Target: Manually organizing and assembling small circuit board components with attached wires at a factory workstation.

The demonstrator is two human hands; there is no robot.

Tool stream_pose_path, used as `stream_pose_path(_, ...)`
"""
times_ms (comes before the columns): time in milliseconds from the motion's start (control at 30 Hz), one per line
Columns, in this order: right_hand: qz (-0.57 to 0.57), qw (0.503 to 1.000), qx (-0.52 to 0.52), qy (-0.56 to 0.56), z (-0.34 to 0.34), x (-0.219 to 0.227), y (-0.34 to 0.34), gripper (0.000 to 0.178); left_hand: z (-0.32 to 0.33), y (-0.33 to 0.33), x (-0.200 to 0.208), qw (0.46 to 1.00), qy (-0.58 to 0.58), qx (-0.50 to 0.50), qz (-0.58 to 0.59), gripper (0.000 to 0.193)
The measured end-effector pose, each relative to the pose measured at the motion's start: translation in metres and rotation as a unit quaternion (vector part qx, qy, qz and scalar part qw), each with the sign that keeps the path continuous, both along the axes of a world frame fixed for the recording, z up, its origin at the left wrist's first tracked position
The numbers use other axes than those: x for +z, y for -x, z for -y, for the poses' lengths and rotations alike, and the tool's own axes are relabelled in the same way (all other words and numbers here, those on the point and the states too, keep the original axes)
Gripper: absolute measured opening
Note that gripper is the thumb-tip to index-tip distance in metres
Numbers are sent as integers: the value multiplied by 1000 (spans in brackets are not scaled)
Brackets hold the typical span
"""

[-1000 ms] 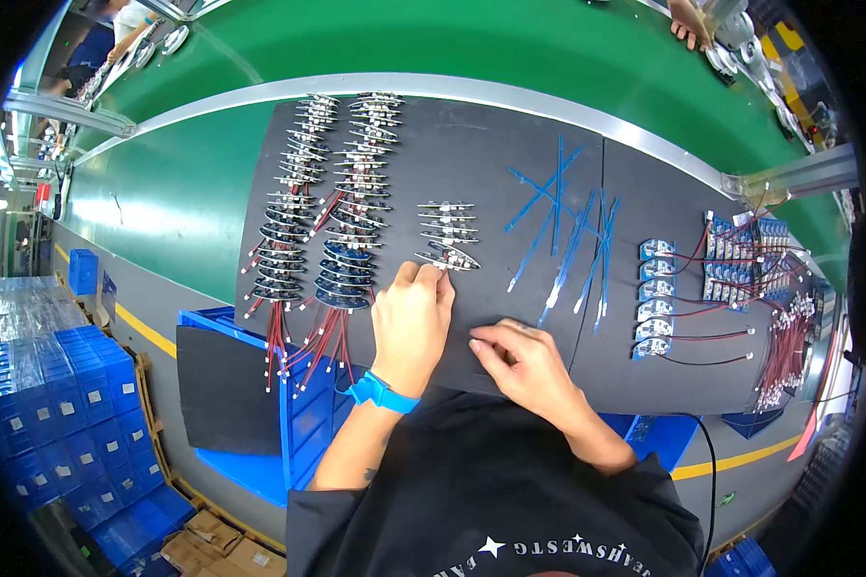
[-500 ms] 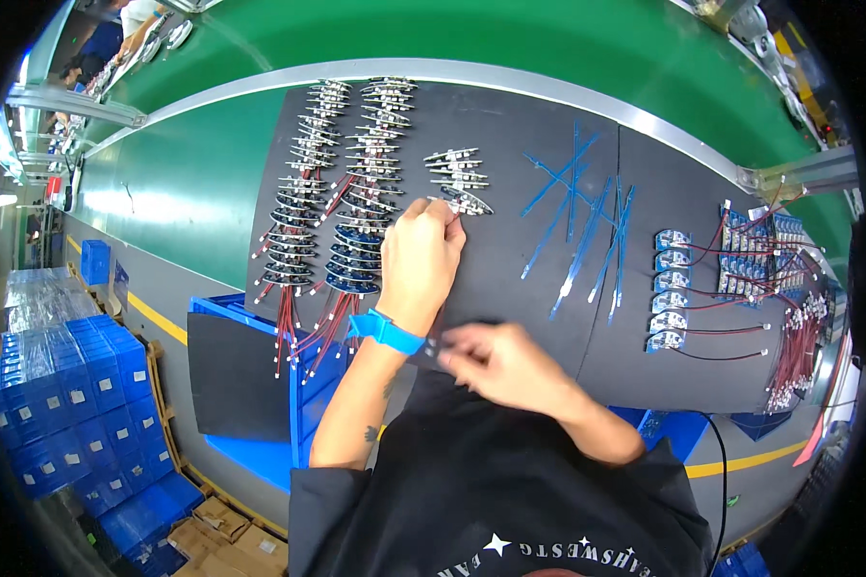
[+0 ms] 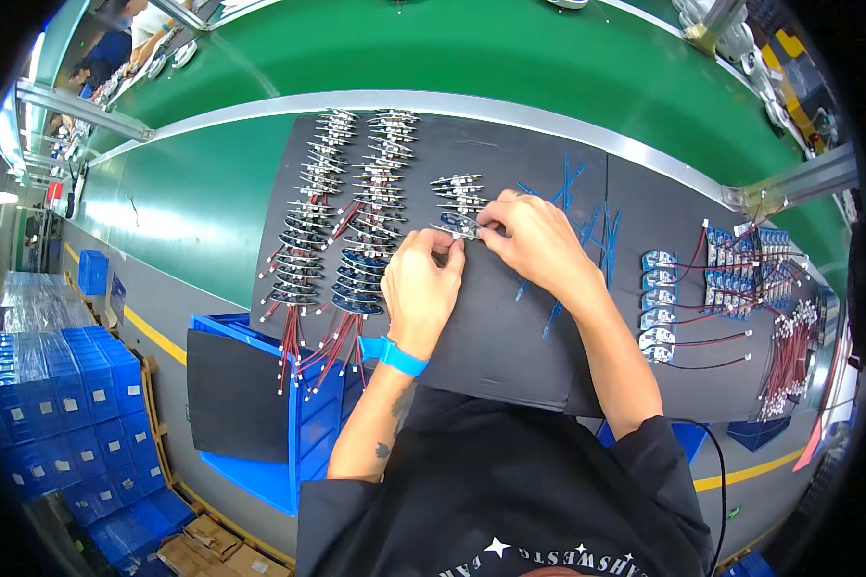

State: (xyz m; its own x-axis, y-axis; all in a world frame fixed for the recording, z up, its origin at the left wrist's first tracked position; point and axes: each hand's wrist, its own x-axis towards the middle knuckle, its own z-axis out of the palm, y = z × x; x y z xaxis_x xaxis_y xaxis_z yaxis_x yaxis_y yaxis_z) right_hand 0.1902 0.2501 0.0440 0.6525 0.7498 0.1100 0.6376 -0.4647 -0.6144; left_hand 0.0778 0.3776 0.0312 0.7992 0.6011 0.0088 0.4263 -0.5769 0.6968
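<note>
Fingertips pinched, my left hand (image 3: 421, 286) grips the near edge of a small curved circuit board (image 3: 460, 225), close to a white connector. A blue strap (image 3: 392, 355) circles that wrist. My right hand (image 3: 537, 238) has closed its thumb and fingers on the right end of the same board. Just beyond lies a short stack of similar curved boards (image 3: 458, 187). To the left run two long rows of curved boards, the outer row (image 3: 301, 240) and the inner row (image 3: 361, 274), with red wires (image 3: 292, 338) trailing toward me. My fingers partly cover the held board.
Thin blue strips (image 3: 606, 240) lie scattered on the black mat (image 3: 510, 346). Farther right sit a column of blue-and-white boards (image 3: 658, 306), more wired boards (image 3: 741, 260) and a red wire bundle (image 3: 789, 361). A blue bin (image 3: 313, 423) stands below the mat's left edge.
My right hand has moved from near my left wrist up and across to the board. The left hand stays near the short stack. The view has shifted slightly.
</note>
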Motion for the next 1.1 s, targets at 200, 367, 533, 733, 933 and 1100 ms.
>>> stream_pose_path(200, 98, 994, 30, -28, 0, -10, 0, 10, 0, 4, 14, 998, 55, 23, -25, 18)
stream_pose_path(367, 47, 997, 46, -46, 1, -9, 3, 10, -5, 8, 13, 999, 45, 16, -5, 23)
stream_pose_path(533, 24, 998, 6, -65, 1, -6, 6, 10, 0, 19, 25, 998, 51, 12, -27, 20)
stream_pose_path(733, 114, 992, 30, -40, -2, -17, 1, 12, 4, 11, 18, 999, -31, -35, 4, 19)
stream_pose_path(933, 80, 996, 27, -19, -4, -11, -5, 7, 4, 2, 6, 992, -123, -38, -2, 17)
stream_pose_path(1100, 92, 980, -13, -174, -26, -14, -21, 13, 9, -1, -2, 989, -144, -28, -23, 18)
